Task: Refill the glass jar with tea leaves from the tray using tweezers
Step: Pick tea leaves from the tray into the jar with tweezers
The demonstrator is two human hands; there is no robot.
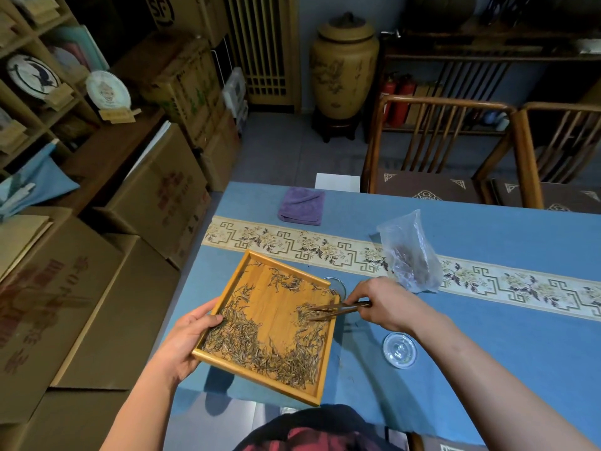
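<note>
Left hand [187, 340] grips the tray [250, 382] edge. Right hand [379, 304] pinches tweezers [331, 310], tips among thin dark leaves [260, 349]. Jar [336, 285], mostly hidden, sits just beyond the tweezers.

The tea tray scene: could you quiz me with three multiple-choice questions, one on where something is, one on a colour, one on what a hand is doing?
1. Where is the glass jar?
A. beyond the tray's far right corner, partly hidden
B. on the chair
C. on the folded cloth

2. What colour is the folded cloth?
A. red
B. purple
C. white

3. What is the right hand doing?
A. resting flat on the table
B. lifting the glass lid
C. holding tweezers

Answers:
1. A, only its rim shows past the wooden tray.
2. B, it lies purple on the blue tablecloth.
3. C, the tweezers reach into the tea leaves, while the left hand grips the tray's edge.
</note>
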